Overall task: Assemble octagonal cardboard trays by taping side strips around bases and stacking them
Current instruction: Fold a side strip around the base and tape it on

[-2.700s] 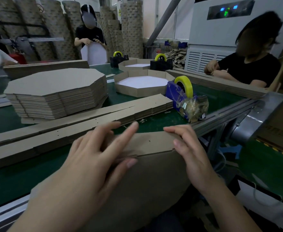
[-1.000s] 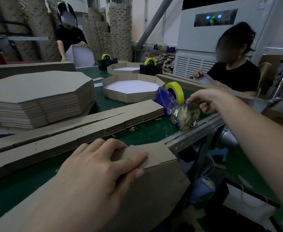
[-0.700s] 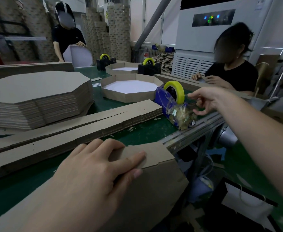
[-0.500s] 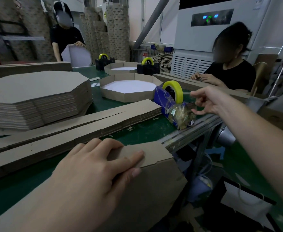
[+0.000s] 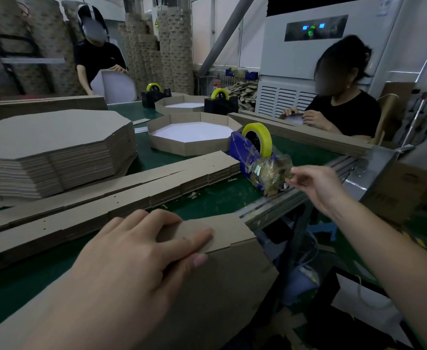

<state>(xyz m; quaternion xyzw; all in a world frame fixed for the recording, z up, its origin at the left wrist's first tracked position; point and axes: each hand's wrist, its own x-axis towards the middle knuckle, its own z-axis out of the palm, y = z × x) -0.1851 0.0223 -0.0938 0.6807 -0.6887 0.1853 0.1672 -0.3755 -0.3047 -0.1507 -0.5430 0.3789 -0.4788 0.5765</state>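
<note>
Pressing side strip [image 5: 215, 232] onto base [image 5: 222, 294] at near edge with flat left hand [image 5: 131, 251] — right hand [image 5: 318, 188], far right, pinching tape [image 5: 265, 140] at dispenser [image 5: 240, 150]; strip's end near and left of it, long axis left-right.

dim workshop. the long desk [image 5: 220, 198] has a green top and a metal rail [image 5: 278, 210] along its near edge. behind it stands a tall white cabinet [image 5: 273, 59] with a dark panel [image 5: 333, 29] lit blue and green, and a louvred grille [image 5: 280, 99] below. a grey beam [image 5: 222, 34] slants across pale wall panels [image 5: 202, 29]. tall cardboard columns [image 5: 174, 46] line the back. the floor [image 5: 341, 253] at right is green.
</note>
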